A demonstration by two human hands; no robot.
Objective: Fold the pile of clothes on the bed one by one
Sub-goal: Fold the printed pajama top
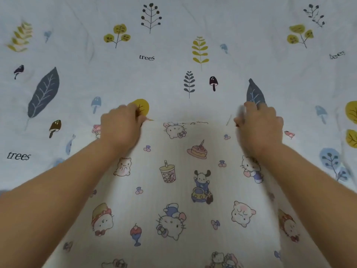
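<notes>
Both the left hand point(120, 128) and right hand point(259, 128) are pinching the far corners of the white cartoon-printed cotton garment point(179, 190), which is lying lengthwise toward the person on the leaf-patterned bedsheet point(77, 45).

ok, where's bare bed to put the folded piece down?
Bare bedsheet runs beyond the cartoon-print cloth, and on the sheet flanking each forearm. Crowded: the cloth's far edge, gripped by the left hand and right hand.
</notes>
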